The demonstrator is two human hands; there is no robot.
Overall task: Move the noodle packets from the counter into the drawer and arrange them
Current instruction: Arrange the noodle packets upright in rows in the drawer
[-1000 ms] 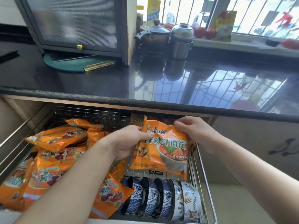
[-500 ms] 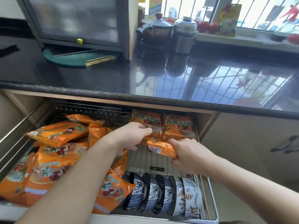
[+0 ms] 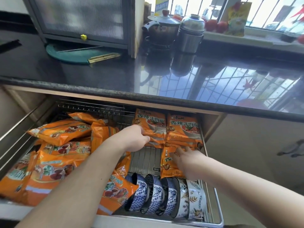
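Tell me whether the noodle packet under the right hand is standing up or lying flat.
Lying flat. The noodle packet rests face-up on the drawer's wire rack, with the right hand spread on top.

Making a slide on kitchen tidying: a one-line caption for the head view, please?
Both hands settle orange noodle packets into an open wire drawer behind upright bowls.

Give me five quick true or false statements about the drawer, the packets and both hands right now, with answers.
1. The drawer is open. True.
2. The bowls sit at the back of the drawer. False: they stand along its front.
3. The right hand lies on a packet flat on the rack. True.
4. The left hand is touching a bowl. False: it touches the back-row packets.
5. Packets still lie on the counter. False: none show there.
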